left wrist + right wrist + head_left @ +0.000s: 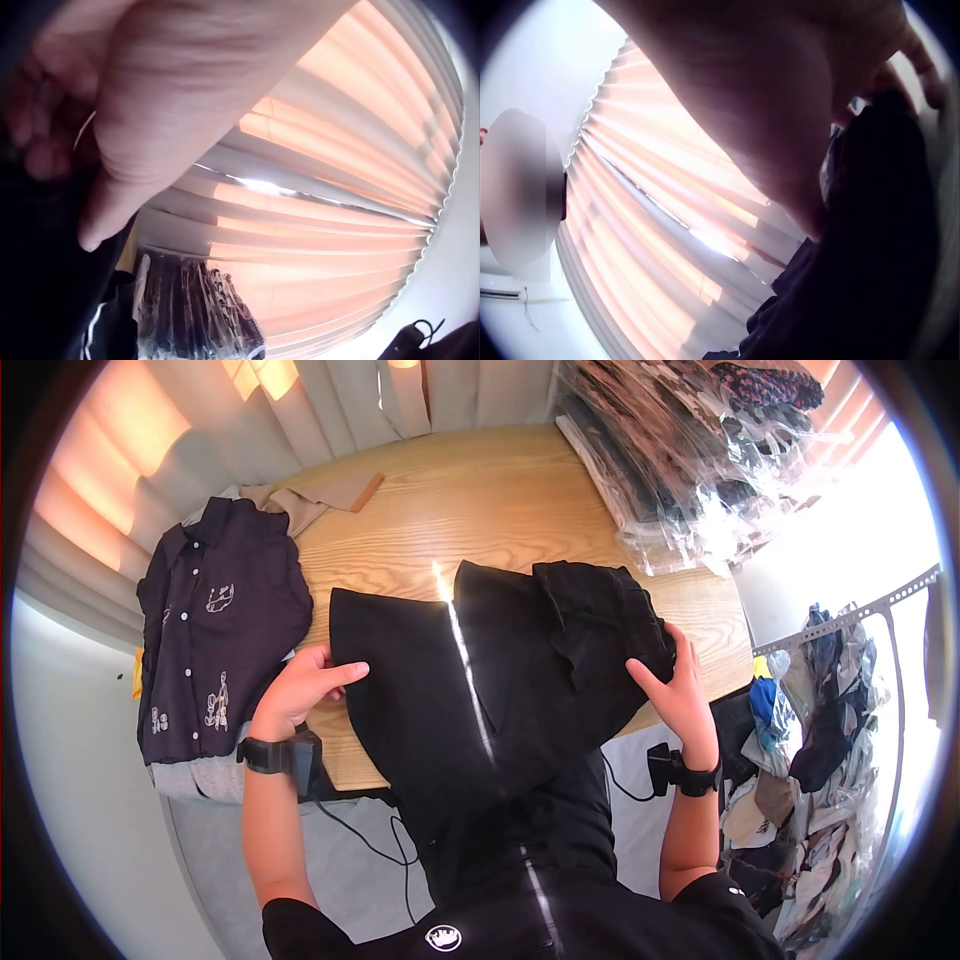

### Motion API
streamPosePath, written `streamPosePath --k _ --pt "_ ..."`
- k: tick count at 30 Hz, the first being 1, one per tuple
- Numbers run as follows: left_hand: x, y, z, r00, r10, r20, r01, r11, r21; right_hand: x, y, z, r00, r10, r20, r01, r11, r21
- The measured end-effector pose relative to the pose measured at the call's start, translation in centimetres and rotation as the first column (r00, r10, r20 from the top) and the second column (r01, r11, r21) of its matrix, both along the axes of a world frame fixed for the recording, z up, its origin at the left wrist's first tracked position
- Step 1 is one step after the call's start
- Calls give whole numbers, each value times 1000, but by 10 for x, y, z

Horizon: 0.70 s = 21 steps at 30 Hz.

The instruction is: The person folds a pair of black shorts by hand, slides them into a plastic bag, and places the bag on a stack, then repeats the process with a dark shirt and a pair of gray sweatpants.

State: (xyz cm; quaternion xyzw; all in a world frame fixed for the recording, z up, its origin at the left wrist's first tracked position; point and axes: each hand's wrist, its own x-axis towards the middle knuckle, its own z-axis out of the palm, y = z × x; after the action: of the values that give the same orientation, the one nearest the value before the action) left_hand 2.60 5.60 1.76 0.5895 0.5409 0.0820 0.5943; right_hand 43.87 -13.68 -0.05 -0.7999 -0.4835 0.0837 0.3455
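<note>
A black garment (pixel 420 690) lies partly on the wooden table and hangs over its front edge, with a gathered, ruffled part (pixel 590 610) at its right end. At its left edge the left hand (pixel 305 685) pinches the cloth, thumb on top and fingers beneath. The right hand (pixel 682 685) grips the right end by the gathered part, thumb on top. In the left wrist view the left hand (pixel 172 90) has its thumb against black cloth (pixel 37 255). The right wrist view shows the right hand (pixel 780 97) around dark cloth (pixel 877 225).
A dark buttoned shirt (pixel 230 620) lies on the table's left side, beside a beige cloth (pixel 320 498). Plastic-wrapped clothes (pixel 670 460) are stacked at the back right. More bagged clothes (pixel 830 730) hang at the right. A cable (pixel 365 840) hangs below the left wrist.
</note>
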Motion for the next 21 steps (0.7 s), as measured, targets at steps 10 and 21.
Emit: streamPosePath --k 10,21 --pt "35 36 -18 930 -7 367 -13 999 52 2 -1 -6 702 56 -710 74 986 150" --pt "42 52 -24 859 -153 489 15 961 275 -38 -18 1 -53 342 -938 551 794 258"
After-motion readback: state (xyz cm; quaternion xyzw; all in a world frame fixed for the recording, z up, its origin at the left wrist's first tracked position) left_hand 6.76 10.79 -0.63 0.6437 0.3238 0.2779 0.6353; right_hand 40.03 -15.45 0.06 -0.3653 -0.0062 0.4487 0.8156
